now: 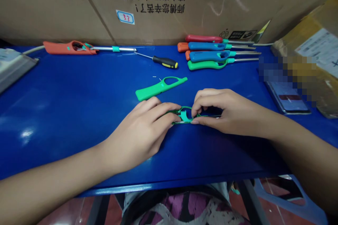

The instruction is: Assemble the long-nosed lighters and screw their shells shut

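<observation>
Gripping green lighter, left hand, right hand

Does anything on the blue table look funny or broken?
Yes, the green lighter handle lying loose in the middle of the table looks odd. It has no metal tube sticking out, unlike the lighters lined up at the back, so it looks unfinished or like a part.

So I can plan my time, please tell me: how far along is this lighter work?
Done: several lighters with metal tubes lie at the back right. In hand: the left hand and right hand hold a green lighter between them. Left: a green shell lies loose nearby, with no tube showing.
</observation>
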A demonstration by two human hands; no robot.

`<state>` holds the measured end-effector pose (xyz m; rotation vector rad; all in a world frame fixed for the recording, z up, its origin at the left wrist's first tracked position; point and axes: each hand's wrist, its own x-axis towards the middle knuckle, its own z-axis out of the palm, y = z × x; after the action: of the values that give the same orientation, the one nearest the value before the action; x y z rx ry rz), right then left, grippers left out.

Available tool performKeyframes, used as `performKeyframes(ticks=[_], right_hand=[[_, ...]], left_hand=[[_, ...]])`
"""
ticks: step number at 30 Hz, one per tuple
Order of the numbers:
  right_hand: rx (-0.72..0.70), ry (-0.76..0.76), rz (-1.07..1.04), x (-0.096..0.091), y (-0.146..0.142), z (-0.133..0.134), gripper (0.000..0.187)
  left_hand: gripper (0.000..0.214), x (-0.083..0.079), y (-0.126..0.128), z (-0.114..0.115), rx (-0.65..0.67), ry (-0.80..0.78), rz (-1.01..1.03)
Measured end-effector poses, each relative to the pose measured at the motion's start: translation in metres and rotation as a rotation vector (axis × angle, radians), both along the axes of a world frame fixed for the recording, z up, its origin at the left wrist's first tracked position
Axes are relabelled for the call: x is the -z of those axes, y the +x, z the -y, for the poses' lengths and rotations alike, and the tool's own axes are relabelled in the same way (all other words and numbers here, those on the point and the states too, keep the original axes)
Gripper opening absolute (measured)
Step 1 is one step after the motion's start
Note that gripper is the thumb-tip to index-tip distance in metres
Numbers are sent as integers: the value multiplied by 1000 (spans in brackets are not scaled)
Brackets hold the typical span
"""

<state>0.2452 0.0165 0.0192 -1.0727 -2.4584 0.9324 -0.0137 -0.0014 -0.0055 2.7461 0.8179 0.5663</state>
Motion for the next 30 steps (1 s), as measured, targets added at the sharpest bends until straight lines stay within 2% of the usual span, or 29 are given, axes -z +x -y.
performKeyframes(ticks=[3, 6, 11, 14, 18, 24, 30], right_hand=[[-34, 52, 9, 1, 1, -1, 2], [-89, 174, 64, 0, 3, -1, 3], [-223, 431, 174, -2, 5, 1, 17], [-276, 532, 214, -4, 3, 3, 25], [-292, 574, 255, -9, 2, 6, 32], [-308, 564, 296, -11, 0, 7, 32], [-300, 547, 271, -9, 0, 7, 32]], left_hand=[[21, 0, 0, -1, 1, -1, 0], [22, 1, 1, -2, 1, -3, -2], [22, 1, 1, -2, 1, -18, 3], [22, 2, 1, -1, 5, -46, 16], [22, 2, 1, -2, 6, -82, 42], [21, 1, 1, -2, 8, -116, 47], [23, 1, 2, -1, 11, -76, 45]])
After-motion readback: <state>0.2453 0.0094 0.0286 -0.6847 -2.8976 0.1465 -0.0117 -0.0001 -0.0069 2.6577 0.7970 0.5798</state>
